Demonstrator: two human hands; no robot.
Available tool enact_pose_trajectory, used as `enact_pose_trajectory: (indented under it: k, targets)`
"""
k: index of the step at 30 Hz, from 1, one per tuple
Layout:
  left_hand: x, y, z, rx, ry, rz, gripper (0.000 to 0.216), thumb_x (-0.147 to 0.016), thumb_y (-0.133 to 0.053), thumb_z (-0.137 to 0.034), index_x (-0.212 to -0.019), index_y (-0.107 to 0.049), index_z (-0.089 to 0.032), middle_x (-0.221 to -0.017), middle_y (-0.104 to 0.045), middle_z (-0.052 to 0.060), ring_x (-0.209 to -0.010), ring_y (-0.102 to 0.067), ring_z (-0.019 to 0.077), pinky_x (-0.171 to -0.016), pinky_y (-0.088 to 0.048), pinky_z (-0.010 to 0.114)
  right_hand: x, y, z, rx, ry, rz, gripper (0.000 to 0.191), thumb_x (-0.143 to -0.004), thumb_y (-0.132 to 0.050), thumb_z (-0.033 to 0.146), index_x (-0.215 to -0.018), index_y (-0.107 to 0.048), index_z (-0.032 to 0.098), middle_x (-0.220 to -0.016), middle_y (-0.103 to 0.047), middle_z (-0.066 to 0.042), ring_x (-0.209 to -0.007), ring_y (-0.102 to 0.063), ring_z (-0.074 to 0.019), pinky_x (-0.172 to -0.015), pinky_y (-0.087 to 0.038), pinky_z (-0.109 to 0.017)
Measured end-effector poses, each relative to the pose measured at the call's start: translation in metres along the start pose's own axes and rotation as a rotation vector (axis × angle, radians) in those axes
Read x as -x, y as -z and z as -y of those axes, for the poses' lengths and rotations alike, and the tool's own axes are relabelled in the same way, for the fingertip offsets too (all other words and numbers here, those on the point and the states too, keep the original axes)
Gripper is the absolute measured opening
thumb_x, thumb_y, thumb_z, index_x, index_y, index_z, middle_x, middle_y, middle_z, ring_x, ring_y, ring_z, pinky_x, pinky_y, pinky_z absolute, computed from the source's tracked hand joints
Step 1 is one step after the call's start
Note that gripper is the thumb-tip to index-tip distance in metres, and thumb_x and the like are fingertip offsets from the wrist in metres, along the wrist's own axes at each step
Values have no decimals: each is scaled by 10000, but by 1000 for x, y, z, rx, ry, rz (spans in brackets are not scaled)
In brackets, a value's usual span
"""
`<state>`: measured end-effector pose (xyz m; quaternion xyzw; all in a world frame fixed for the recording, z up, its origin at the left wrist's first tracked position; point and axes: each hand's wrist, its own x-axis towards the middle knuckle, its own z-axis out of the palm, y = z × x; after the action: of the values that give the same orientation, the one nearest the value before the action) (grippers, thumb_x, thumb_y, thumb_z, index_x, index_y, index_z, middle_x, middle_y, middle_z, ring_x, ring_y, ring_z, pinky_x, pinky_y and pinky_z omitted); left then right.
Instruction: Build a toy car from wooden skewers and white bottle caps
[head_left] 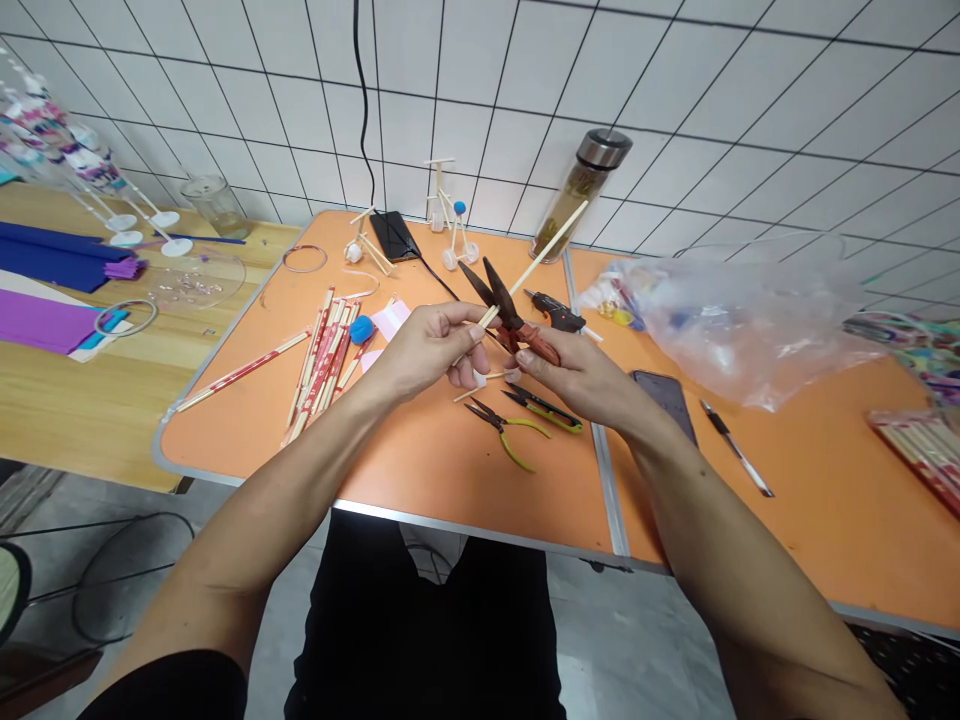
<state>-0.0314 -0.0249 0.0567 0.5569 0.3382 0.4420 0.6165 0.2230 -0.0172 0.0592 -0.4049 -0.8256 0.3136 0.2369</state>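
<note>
My left hand (426, 350) pinches a long wooden chopstick (541, 252) that slants up to the right over the orange table (420, 470). My right hand (577, 378) grips the red handles of a pair of shears (501, 300), whose dark blades are spread around the stick just above my left fingers. Small yellow-handled snips (517, 436) lie on the table under my hands, beside a short cut piece of stick (480, 385).
A pile of paper-wrapped chopsticks (324, 360) lies left of my hands. A glue gun (556, 316), a bottle (579, 192), a phone (666, 398), a craft knife (736, 450) and a clear plastic bag (742, 320) are to the right. Stick models (448, 222) stand at the back.
</note>
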Motion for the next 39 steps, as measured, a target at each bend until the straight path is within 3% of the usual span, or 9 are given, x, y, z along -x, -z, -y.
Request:
enact_pose_trajectory:
  k: [9,17,27,31,39]
  targets:
    - [0,-3,-1,-26,55,-47,207,-1008,-810,-312,-1127,-824,-143,-658,-776,20,-457,-684,123,-484,-536,218,-3,1,0,56,-22,-16,336,-1096,-606,454,-1211,-780,191,-1081,-839,-79,-985,-769,-285,-928,-561,-388]
    - [-2,-3,1,-41,55,-57,172,-1027,-747,-246,-1140,-820,-139,-651,-774,17,-455,-686,124,-476,-531,213,-4,-4,-6,139,-18,-58,377,-1075,-598,416,-1327,-779,202,-1197,-824,-108,-1097,-743,-319,-977,-550,-433]
    - [-3,-3,5,-32,65,-61,176,-1022,-736,-242,-1139,-813,-137,-652,-775,17,-451,-680,123,-473,-532,212,-6,-7,-6,250,-129,-74,306,-1059,-547,452,-1005,-721,205,-1021,-782,-100,-900,-683,-275,-811,-452,-378]
    - [-3,-4,6,-22,56,-43,202,-1002,-777,-287,-1127,-811,-132,-657,-777,18,-458,-683,126,-473,-534,216,-6,-6,-1,291,-142,-94,248,-1040,-601,419,-1071,-758,230,-980,-788,-72,-966,-691,-287,-813,-417,-367]
    - [-5,0,11,8,9,-17,339,-927,-872,-390,-1135,-801,-131,-658,-780,15,-456,-675,124,-467,-518,211,-5,-10,0,141,-159,-107,219,-1059,-607,445,-1031,-678,239,-879,-703,-18,-815,-606,-225,-746,-390,-346]
